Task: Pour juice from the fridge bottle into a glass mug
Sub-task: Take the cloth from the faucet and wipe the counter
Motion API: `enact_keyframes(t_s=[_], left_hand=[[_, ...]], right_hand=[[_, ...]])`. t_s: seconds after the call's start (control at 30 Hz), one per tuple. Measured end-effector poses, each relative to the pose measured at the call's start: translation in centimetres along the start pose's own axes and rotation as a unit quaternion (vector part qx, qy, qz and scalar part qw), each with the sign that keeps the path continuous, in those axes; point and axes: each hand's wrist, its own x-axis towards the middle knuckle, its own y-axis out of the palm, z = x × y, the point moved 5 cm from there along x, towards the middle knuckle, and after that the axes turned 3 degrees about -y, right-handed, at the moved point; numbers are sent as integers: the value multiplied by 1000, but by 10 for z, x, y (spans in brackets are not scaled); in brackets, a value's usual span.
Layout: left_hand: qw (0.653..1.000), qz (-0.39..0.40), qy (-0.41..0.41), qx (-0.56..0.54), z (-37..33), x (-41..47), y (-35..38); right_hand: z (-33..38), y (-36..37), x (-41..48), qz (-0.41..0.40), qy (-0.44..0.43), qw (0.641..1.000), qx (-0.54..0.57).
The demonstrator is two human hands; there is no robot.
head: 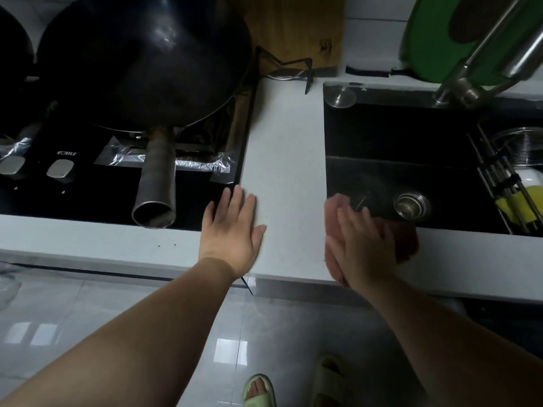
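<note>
No juice bottle or glass mug shows in this view. My left hand (232, 230) lies flat, fingers apart, on the white counter (282, 142) between the hob and the sink, holding nothing. My right hand (361, 245) is motion-blurred at the sink's front left corner. It lies over a reddish-brown cloth (407, 239) on the counter edge, fingers stretched along it.
A black wok (141, 63) sits on the hob at left, and its metal handle (155, 183) juts toward the counter's front edge. The black sink (411, 142) at right has a drain (411, 205), a steel tap (484, 54) and a rack with a yellow sponge (517, 207). A wooden board (293, 24) leans at the back.
</note>
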Motion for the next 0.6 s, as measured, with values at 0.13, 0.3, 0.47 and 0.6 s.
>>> enact_keyframes(t_s=[0.13, 0.3, 0.47, 0.6], left_hand=[[998, -7, -26, -54, 8, 1, 1], [992, -71, -30, -100, 10, -4, 0], [984, -101, -48, -138, 16, -4, 1], [986, -100, -44, -129, 15, -4, 2]], right_hand=[[1, -20, 3, -182, 100, 961, 181], [63, -44, 0, -182, 30, 950, 252], [138, 4, 14, 102, -167, 976, 95], [134, 10, 48, 130, -211, 968, 45]])
